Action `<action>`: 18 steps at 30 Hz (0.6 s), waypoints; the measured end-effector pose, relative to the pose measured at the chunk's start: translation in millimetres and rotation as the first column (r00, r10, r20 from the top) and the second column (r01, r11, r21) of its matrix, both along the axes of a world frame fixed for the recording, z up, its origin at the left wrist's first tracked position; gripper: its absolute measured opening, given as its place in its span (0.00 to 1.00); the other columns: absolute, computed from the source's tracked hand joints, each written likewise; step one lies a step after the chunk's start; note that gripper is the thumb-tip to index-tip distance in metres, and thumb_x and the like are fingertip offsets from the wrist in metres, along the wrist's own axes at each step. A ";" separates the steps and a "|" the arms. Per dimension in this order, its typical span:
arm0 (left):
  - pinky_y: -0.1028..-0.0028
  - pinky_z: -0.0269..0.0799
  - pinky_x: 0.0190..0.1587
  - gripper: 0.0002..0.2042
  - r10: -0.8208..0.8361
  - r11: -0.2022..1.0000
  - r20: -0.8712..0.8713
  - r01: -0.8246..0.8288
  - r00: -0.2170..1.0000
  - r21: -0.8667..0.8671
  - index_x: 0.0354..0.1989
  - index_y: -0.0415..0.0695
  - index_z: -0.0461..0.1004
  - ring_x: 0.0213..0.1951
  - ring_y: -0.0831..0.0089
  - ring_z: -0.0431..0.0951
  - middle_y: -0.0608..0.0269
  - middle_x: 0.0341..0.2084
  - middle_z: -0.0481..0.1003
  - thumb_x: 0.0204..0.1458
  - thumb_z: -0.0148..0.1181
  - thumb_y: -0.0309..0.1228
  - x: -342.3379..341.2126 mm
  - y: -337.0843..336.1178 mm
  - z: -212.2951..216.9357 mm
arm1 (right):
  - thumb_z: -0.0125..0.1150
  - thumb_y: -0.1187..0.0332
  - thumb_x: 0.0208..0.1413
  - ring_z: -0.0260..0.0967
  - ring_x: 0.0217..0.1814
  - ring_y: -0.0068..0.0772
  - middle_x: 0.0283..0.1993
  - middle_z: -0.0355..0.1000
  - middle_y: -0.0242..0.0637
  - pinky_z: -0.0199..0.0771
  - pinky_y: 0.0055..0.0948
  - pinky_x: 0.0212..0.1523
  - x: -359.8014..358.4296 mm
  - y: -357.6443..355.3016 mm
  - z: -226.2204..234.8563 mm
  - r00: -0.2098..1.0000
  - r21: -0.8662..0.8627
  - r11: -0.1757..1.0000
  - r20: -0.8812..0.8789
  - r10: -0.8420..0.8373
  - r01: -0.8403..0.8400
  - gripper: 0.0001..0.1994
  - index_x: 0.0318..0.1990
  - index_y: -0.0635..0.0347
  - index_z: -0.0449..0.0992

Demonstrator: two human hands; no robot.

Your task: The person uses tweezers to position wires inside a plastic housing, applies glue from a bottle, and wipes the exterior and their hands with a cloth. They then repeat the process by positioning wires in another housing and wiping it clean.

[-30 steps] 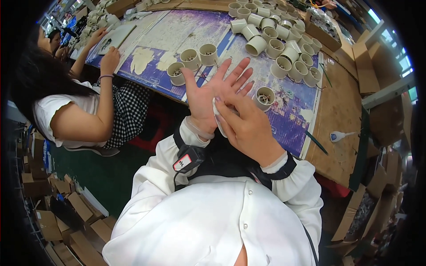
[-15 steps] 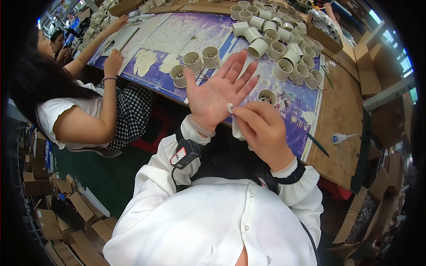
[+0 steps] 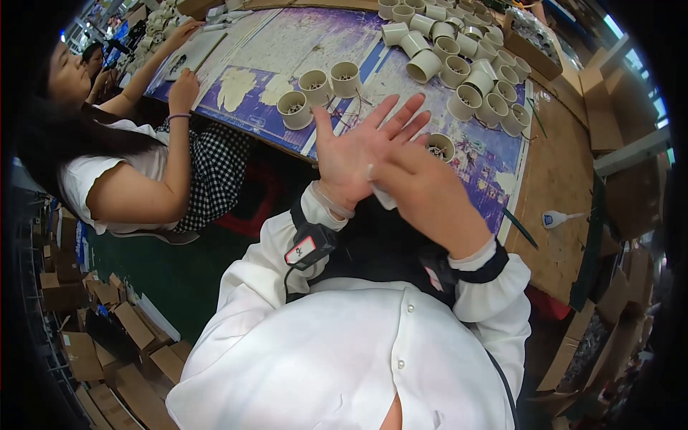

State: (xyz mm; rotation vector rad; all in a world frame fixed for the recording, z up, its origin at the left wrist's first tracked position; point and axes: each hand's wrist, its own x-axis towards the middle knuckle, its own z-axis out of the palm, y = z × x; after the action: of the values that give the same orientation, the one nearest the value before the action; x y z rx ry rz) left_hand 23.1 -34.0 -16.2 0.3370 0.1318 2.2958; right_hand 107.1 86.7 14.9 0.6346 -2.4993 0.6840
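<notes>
My left hand (image 3: 347, 158) is held palm up over the table's near edge, its fingers spread and nothing in it. Pinched in my right hand (image 3: 433, 190) is a crumpled white tissue (image 3: 385, 198), pressed against the left palm. The right fingers partly cover both the tissue and the palm. Just beyond them stands a cream round cup (image 3: 440, 147) with small dark-tipped pieces inside. Three similar cups (image 3: 294, 110) stand left of my left fingers, also holding small parts. Thin reddish wires or sticks (image 3: 352, 113) lie beside them.
Many cream cups (image 3: 459, 72) crowd the table's far right, some on their sides. A white-capped small bottle (image 3: 553, 219) and a dark green strip (image 3: 521, 229) lie at the right. A co-worker (image 3: 136, 172) sits at the left, hands at a pale board (image 3: 197, 59). Cardboard boxes (image 3: 136, 330) cover the floor.
My right hand has moved up and over the left palm with the tissue, now covering more of it. The left hand has shifted slightly right and down, fingers still spread.
</notes>
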 end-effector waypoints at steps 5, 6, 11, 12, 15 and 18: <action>0.53 0.36 0.69 0.55 -0.006 0.999 0.030 0.005 1.000 0.053 0.67 0.33 0.36 0.68 0.47 0.40 0.45 0.67 0.44 0.45 0.22 0.75 0.0 0.7 -2.2 | 0.60 0.77 0.43 0.70 0.37 0.42 0.35 0.68 0.38 0.72 0.33 0.33 -11.0 -5.1 5.1 0.983 -0.217 0.976 -0.171 -0.068 0.030 0.11 0.36 0.59 0.74; 0.53 0.36 0.69 0.55 -0.005 0.999 0.011 0.005 1.000 0.041 0.67 0.32 0.36 0.69 0.47 0.39 0.46 0.67 0.44 0.45 0.21 0.75 1.7 3.2 -0.6 | 0.60 0.77 0.43 0.70 0.37 0.42 0.35 0.68 0.38 0.72 0.33 0.33 -11.4 -10.8 2.4 0.983 -0.214 0.976 -0.164 -0.078 0.041 0.11 0.36 0.59 0.74; 0.53 0.35 0.70 0.55 0.059 0.998 -0.034 -0.058 0.998 0.013 0.67 0.31 0.36 0.69 0.48 0.38 0.47 0.67 0.45 0.45 0.20 0.75 -4.6 -0.8 -3.8 | 0.61 0.77 0.44 0.69 0.36 0.42 0.34 0.69 0.39 0.70 0.32 0.33 -0.2 -33.0 -13.1 0.992 -0.050 0.991 0.025 -0.124 0.125 0.09 0.35 0.59 0.75; 0.54 0.35 0.70 0.55 0.080 0.997 -0.032 -0.079 0.996 0.015 0.67 0.31 0.36 0.69 0.48 0.38 0.47 0.67 0.46 0.45 0.20 0.75 -7.0 -2.1 -5.4 | 0.62 0.78 0.44 0.69 0.36 0.42 0.34 0.69 0.40 0.70 0.32 0.33 6.7 -30.3 -13.1 0.991 -0.015 0.994 0.072 -0.109 0.110 0.09 0.36 0.59 0.75; 0.53 0.38 0.69 0.55 -0.007 0.976 0.114 -0.018 0.993 0.217 0.67 0.35 0.35 0.68 0.47 0.43 0.44 0.66 0.47 0.45 0.23 0.75 -10.0 -3.0 -4.0 | 0.62 0.78 0.44 0.68 0.36 0.43 0.35 0.69 0.40 0.70 0.32 0.33 12.7 -12.9 -15.5 0.994 -0.057 0.996 0.092 -0.056 0.061 0.10 0.36 0.60 0.75; 0.53 0.40 0.68 0.54 -0.055 0.958 0.168 0.005 0.984 0.286 0.68 0.36 0.35 0.67 0.47 0.46 0.41 0.65 0.48 0.45 0.25 0.75 -8.1 0.4 -5.4 | 0.62 0.78 0.44 0.68 0.36 0.43 0.36 0.69 0.40 0.70 0.31 0.33 12.2 -4.8 -13.4 1.000 -0.209 0.978 0.031 0.003 0.003 0.10 0.36 0.60 0.74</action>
State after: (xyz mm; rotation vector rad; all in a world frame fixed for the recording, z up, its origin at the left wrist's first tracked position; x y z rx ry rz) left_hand 14.9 -33.6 -21.7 0.2783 -0.2937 2.3031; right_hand 119.4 81.9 1.5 0.5501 -2.4122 0.9478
